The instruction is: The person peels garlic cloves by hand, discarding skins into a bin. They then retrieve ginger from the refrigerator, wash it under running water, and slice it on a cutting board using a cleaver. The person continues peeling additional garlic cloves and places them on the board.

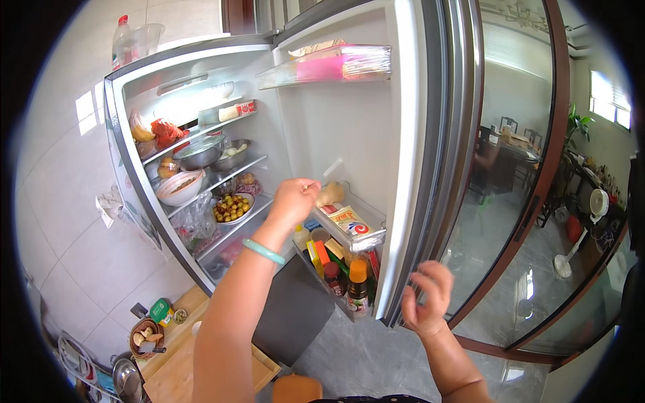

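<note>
My left hand (pixel 296 199), with a pale green bangle (pixel 263 251) on its wrist, reaches into the open refrigerator door. Its fingers are bent together beside a tan round item (pixel 331 193) on the middle door shelf (pixel 370 241). Whether they pinch anything is hidden. A white food packet (pixel 348 220) with a red and blue swirl lies on that shelf, right of the hand. My right hand (pixel 431 297) is by the lower outer edge of the refrigerator door (pixel 393 282), its fingers curled but apart, with nothing in them.
Refrigerator shelves hold a bowl of small yellow-brown round foods (pixel 233 208), a white bowl (pixel 180 188) and metal bowls (pixel 200 152). Bottles, including an orange-capped one (pixel 358 289), crowd the lowest door shelf. A wooden counter (pixel 171 367) is lower left; sliding glass doors (pixel 504 211) stand right.
</note>
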`<state>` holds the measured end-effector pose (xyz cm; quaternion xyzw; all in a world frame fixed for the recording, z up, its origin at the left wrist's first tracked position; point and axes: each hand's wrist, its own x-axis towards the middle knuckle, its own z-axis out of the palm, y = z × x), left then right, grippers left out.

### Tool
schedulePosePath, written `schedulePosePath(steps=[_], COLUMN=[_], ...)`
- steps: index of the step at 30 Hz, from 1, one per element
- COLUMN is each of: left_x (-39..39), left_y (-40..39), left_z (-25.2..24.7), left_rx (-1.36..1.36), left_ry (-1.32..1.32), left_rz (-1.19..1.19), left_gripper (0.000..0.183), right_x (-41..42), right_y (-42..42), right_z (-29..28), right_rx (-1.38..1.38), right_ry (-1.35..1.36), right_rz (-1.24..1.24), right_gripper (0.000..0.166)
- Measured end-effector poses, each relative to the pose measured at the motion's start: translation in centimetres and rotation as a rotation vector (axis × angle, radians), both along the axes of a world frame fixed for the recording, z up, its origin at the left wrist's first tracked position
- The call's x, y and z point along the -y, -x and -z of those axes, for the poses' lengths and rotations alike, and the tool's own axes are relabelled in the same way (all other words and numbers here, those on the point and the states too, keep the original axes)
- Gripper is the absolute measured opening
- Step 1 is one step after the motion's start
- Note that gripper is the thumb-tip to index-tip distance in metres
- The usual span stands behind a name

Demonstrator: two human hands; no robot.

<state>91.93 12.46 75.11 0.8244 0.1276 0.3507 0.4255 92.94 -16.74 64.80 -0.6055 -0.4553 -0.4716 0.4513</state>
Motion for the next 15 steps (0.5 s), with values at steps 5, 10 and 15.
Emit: schedulePosePath(steps=[5, 10, 15], left_x=[-0.8, 0.6, 1.1], left_y=[-1.1, -1.9, -1.3], left_z=[-1.4, -2.0, -1.7], left_rx=[-0.485, -0.678, -0.560], left_ry=[-0.671, -0.782, -0.806], left_rz=[-0.128, -0.200, -0.195], left_gripper=[0.025, 0.021, 0.024], right_x=[-6.7, -14.6, -18.2], right_y=[-0.4, -4.5, -6.2], right_z=[-7.4, -10.0, -11.2], right_rx=[-0.079, -0.282, -0.390], right_ry=[0.195, 0.579, 0.898], right_rz=[-0.299, -0.049, 0.207], right_gripper=[0.019, 0.018, 0.022])
